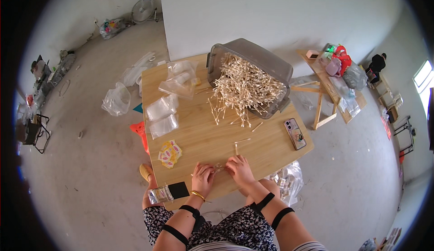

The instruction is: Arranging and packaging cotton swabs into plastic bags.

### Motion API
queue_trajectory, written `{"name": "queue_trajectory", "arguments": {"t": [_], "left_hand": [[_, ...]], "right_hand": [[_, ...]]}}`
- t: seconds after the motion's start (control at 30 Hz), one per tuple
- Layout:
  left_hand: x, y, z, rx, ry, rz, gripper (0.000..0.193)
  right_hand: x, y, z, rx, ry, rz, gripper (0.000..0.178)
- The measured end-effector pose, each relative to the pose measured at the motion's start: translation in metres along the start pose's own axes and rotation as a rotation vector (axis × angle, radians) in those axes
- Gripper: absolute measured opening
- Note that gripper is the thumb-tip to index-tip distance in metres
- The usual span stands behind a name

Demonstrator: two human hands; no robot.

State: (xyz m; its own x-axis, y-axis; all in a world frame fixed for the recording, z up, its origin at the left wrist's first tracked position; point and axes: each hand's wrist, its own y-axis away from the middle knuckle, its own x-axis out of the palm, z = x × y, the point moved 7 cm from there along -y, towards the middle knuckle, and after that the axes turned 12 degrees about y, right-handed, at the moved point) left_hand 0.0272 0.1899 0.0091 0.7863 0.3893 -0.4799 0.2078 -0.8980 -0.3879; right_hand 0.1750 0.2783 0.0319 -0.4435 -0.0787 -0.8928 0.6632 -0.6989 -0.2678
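Observation:
Near the front edge of the wooden table (205, 129), my left hand (203, 177) is closed on a small bundle of cotton swabs (218, 167). My right hand (240, 170) has its fingers curled at the other end of that bundle. Just beyond the right hand lie two loose swabs, one of them a crosswise swab (243, 140). A heap of swabs (248, 84) spills out of a grey plastic tub (266, 54) tipped on its side at the far edge. Small yellow and white cards (170, 154) sit left of my left hand.
Clear plastic bags (163, 115) lie along the table's left side. A phone (295, 134) rests at the right edge, and a black pad (178, 190) at the front left corner. Below the right edge hangs a filled clear bag (289, 183). A second table (337, 93) stands far right.

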Motion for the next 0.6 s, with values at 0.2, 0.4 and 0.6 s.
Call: {"name": "queue_trajectory", "arguments": {"t": [0.2, 0.4, 0.6], "left_hand": [[-0.005, 0.003, 0.001, 0.003, 0.039, -0.043, 0.013], [0.002, 0.001, 0.000, -0.001, 0.038, -0.045, 0.015], [-0.002, 0.002, 0.001, -0.012, 0.063, -0.037, 0.012]], "right_hand": [[-0.020, 0.003, -0.031, 0.047, 0.097, -0.005, 0.016], [-0.006, 0.000, -0.011, -0.009, 0.025, 0.031, 0.019], [-0.008, 0.001, -0.012, -0.009, 0.060, 0.030, 0.012]]}}
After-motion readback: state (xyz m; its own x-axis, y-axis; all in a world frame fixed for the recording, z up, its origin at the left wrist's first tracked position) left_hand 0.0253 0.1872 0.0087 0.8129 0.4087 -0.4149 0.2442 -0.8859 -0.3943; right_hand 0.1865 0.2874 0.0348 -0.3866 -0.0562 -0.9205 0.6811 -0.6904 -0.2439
